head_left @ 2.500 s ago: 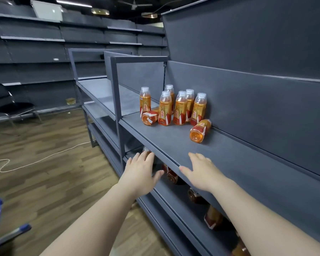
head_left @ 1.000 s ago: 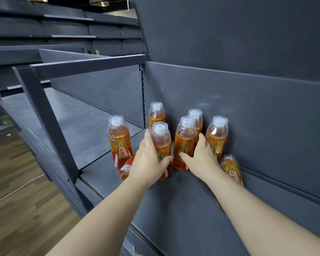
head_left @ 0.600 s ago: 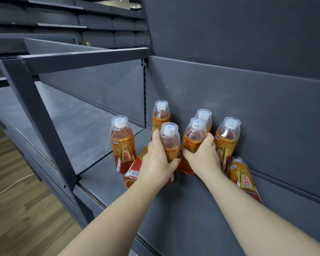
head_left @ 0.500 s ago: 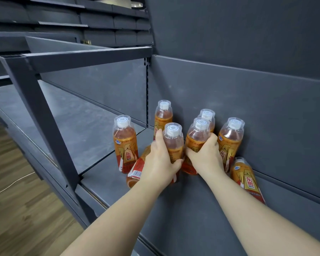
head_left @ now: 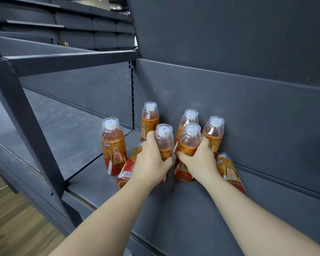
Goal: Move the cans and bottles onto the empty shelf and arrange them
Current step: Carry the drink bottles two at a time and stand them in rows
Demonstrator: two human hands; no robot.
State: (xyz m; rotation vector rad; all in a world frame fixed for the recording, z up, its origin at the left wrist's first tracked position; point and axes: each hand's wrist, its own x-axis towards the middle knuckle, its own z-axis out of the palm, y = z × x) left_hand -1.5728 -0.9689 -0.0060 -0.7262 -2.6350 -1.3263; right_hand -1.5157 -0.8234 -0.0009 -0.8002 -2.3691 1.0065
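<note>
Several orange drink bottles with clear caps stand clustered on the dark grey shelf [head_left: 174, 209] near its back wall. My left hand [head_left: 151, 161] grips one upright bottle [head_left: 163, 139] at the front of the cluster. My right hand [head_left: 199, 163] grips the upright bottle beside it [head_left: 189, 141]. Another upright bottle [head_left: 113, 145] stands alone at the left. One bottle lies on its side [head_left: 127, 172] behind my left hand. Another fallen bottle [head_left: 229, 170] lies against the back wall on the right, partly hidden by my right forearm.
A slanted grey metal post [head_left: 26, 126] and crossbar [head_left: 72, 60] frame the shelf on the left. A neighbouring shelf board [head_left: 63, 126] lies beyond it. More dark shelving [head_left: 81, 21] fills the background, with wooden floor [head_left: 11, 228] at lower left.
Both hands came up from the shelf's front edge to the bottle cluster and closed round one upright bottle each. The view has drawn closer to the bottles.
</note>
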